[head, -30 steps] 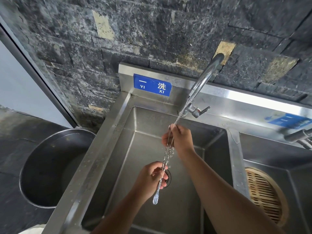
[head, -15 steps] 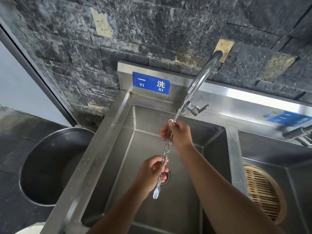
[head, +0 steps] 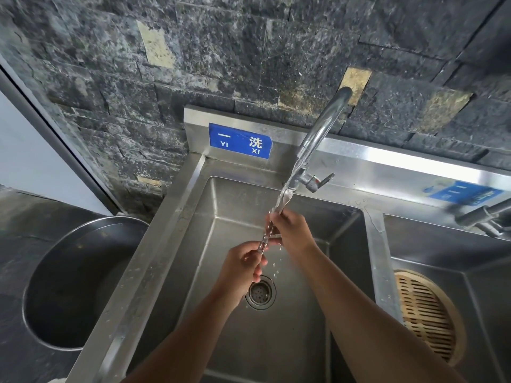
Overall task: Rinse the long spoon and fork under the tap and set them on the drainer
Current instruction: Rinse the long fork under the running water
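Both my hands hold the long metal spoon and fork together over the left sink (head: 221, 217). The spoon's bowl (head: 287, 197) sticks up just under the tap (head: 318, 139) outlet, in the running water. My right hand (head: 291, 234) grips the upper part of the handles. My left hand (head: 244, 265) is closed around the lower part, and the twisted shafts (head: 265, 240) show between the two hands. The fork's tines are hidden inside my left hand. Drops fall toward the drain (head: 260, 293). The round slatted drainer (head: 423, 313) lies in the right sink.
A large steel basin (head: 83, 283) stands left of the sink. A second tap (head: 484, 217) reaches over the right sink. A steel divider (head: 378, 261) separates the two sinks. The dark stone wall is close behind.
The utensils have slid up toward the tap outlet. The fork tip that hung below my left hand is now hidden, and the spoon bowl now shows above my right hand.
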Demonstrator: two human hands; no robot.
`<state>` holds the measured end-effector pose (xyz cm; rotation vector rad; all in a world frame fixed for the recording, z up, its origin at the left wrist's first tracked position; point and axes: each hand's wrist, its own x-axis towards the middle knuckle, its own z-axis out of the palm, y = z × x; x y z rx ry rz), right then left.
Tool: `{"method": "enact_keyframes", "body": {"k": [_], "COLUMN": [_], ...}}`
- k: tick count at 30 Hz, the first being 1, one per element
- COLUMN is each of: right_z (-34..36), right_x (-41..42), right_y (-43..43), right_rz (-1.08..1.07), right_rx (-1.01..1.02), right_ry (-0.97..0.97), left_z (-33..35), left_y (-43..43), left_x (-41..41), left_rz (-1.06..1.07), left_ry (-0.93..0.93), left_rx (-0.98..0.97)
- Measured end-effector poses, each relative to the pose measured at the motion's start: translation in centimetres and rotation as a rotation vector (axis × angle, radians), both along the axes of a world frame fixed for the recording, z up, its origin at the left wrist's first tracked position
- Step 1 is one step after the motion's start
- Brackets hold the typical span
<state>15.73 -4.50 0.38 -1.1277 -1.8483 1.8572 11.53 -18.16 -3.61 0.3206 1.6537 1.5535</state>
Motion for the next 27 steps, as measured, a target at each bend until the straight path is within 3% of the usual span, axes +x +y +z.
{"method": "enact_keyframes", "body": {"k": [10,15,27], "right_z": [0.3,0.7,-0.5], "right_x": [-2.0,-1.0,0.4], "right_y": [0.9,0.6,-2.3], "right_rz": [0.076,0.092,0.085], "right_rx": [0.272,0.431,0.280], "right_ry": [-0.139,-0.221,-0.163], "left_z": [0.1,-0.5,-3.6], "left_y": [1.7,1.5,-1.8], "left_x": [-0.4,-0.4,0.6], "left_rz": [0.151,0.106,0.049], "left_ry": [-0.017,-0.056,0.222], "left_rx": [0.066,0.094,-0.080]}}
